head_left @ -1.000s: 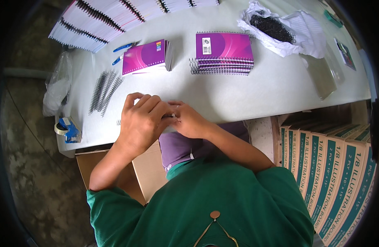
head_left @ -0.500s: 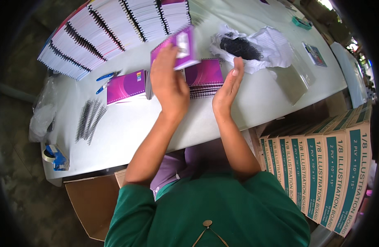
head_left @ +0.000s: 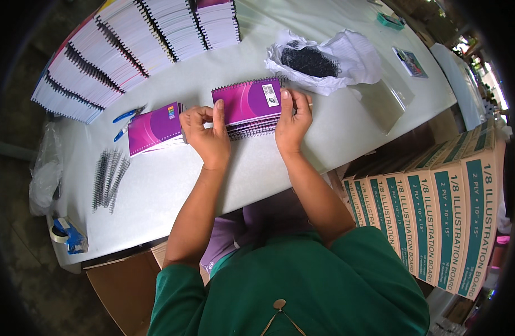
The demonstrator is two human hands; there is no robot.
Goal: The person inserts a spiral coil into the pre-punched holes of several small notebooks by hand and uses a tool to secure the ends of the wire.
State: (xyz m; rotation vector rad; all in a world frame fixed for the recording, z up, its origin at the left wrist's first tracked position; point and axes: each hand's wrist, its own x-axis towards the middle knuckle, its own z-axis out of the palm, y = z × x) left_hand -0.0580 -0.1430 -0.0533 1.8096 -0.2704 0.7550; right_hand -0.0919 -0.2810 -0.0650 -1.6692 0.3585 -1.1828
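Observation:
A purple spiral notebook [head_left: 243,102] lies on top of a stack of notebooks [head_left: 252,130], its coil along the far edge and a white barcode label at its right. My left hand [head_left: 207,137] grips its left end, thumb on the edge and fingers curled. At the opposite end my right hand [head_left: 294,123] holds it between thumb and fingers, close to the label. Coils of the notebooks underneath show along the stack's near side. Left of my left hand lies another pile of purple notebooks [head_left: 155,129], without visible coils along its punched near edge.
Loose black coils [head_left: 107,178] and blue-handled pliers [head_left: 126,120] lie at the left. Crumpled white paper [head_left: 355,59] holds more black coils [head_left: 309,60]. Thick bound books [head_left: 140,42] stand far left. A tape dispenser [head_left: 73,238] sits at the table corner; cartons [head_left: 436,207] stand right.
The notebook my left hand held raised and tilted is now down on the stack. My right hand, open and upright before, has closed on its right end.

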